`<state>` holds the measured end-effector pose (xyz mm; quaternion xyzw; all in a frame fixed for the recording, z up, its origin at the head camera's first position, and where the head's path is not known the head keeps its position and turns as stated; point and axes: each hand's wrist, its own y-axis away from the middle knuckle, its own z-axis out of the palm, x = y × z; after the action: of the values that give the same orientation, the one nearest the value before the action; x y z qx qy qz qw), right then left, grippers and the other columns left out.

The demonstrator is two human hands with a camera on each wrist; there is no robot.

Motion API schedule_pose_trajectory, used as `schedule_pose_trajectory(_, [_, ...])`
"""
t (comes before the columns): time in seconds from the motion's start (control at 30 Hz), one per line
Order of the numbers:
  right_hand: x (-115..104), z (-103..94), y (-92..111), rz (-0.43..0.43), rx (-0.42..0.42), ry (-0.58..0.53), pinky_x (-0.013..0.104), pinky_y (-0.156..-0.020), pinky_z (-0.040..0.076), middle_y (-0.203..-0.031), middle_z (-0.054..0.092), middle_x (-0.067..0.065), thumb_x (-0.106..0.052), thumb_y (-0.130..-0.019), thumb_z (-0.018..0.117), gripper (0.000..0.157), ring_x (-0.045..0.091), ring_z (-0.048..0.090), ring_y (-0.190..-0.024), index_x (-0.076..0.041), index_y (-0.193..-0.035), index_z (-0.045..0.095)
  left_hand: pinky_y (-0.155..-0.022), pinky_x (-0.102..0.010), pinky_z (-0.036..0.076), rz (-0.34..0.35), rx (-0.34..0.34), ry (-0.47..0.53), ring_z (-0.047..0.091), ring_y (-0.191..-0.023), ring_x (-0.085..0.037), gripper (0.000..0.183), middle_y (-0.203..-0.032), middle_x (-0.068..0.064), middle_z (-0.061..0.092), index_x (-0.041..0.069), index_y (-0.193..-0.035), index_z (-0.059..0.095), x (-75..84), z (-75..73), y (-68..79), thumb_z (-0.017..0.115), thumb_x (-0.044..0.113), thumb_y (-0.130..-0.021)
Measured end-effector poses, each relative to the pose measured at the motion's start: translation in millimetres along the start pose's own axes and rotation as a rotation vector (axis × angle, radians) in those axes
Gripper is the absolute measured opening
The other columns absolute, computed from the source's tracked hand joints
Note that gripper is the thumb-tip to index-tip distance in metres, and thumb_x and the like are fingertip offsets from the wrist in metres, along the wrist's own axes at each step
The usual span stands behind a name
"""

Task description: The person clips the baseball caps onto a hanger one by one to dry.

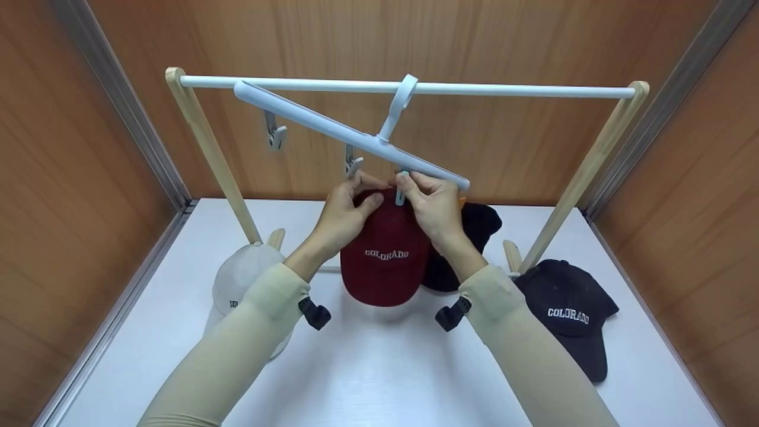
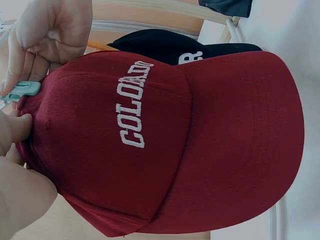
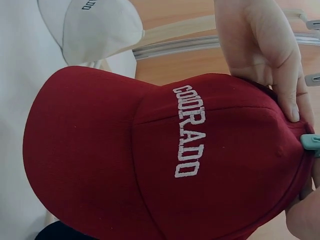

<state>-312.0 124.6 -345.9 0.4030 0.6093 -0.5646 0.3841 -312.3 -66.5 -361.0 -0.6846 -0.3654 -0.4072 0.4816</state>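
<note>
A red baseball cap (image 1: 385,279) with white COLORADO lettering hangs with its brim downward, below a light blue hanger (image 1: 323,123). My left hand (image 1: 347,210) pinches the cap's upper edge between thumb and fingers. With thumb and fingers my right hand (image 1: 437,210) pinches a small teal clip (image 1: 400,197) under the hanger's lower, right end. In the right wrist view that clip (image 3: 311,142) overlaps the cap's edge, right beside my left thumb. The hanger tilts down to the right, its hook over the white rail (image 1: 522,91).
Two grey clips hang from the hanger, one at its left (image 1: 276,135) and one near the middle. Behind the red cap is a black cap (image 1: 481,225). A white cap (image 1: 243,276) is at the rack's left leg (image 1: 216,160), a dark COLORADO cap (image 1: 569,296) at the right.
</note>
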Motion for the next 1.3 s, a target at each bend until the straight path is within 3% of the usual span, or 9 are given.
schedule_pose_trajectory(0.57, [0.8, 1.9, 0.9, -0.002, -0.009, 0.021, 0.026, -0.090, 0.056, -0.110, 0.081, 0.007, -0.027, -0.103, 0.072, 0.031, 0.015, 0.071, -0.106, -0.007, -0.126, 0.079, -0.096, -0.037, 0.057, -0.001, 0.006, -0.019, 0.069, -0.115, -0.017, 0.017, -0.128, 0.003, 0.073, 0.014, -0.125, 0.067, -0.3, -2.5, 0.5, 0.060, 0.012, -0.109])
schedule_pose_trajectory(0.77, [2.1, 1.5, 0.4, -0.024, -0.022, 0.011, 0.026, -0.093, 0.056, -0.113, 0.080, 0.011, -0.025, -0.103, 0.073, 0.032, 0.016, 0.073, -0.110, -0.005, -0.128, 0.077, -0.095, -0.037, 0.057, 0.000, 0.011, -0.026, 0.069, -0.114, -0.017, 0.017, -0.127, 0.003, 0.073, 0.014, -0.124, 0.066, 0.6, -2.1, 0.8, 0.060, 0.011, -0.109])
schedule_pose_trajectory(1.1, [5.3, -1.8, 0.5, -0.084, -0.034, 0.023, 0.024, -0.084, 0.057, -0.115, 0.078, 0.020, -0.023, -0.102, 0.073, 0.032, 0.010, 0.071, -0.100, -0.004, -0.128, 0.077, -0.092, -0.037, 0.057, 0.007, 0.000, -0.029, 0.070, -0.109, -0.018, 0.015, -0.124, 0.004, 0.075, 0.015, -0.122, 0.066, 0.3, -1.7, -1.3, 0.060, 0.013, -0.109])
schedule_pose_trajectory(1.3, [5.4, -2.6, 0.6, -0.083, -0.038, 0.037, 0.024, -0.088, 0.057, -0.116, 0.079, 0.014, -0.024, -0.102, 0.073, 0.033, 0.011, 0.072, -0.105, -0.005, -0.129, 0.076, -0.093, -0.038, 0.058, 0.015, -0.006, -0.038, 0.070, -0.109, -0.018, 0.015, -0.123, 0.004, 0.074, 0.017, -0.123, 0.066, 1.1, -1.5, -1.0, 0.059, 0.013, -0.109])
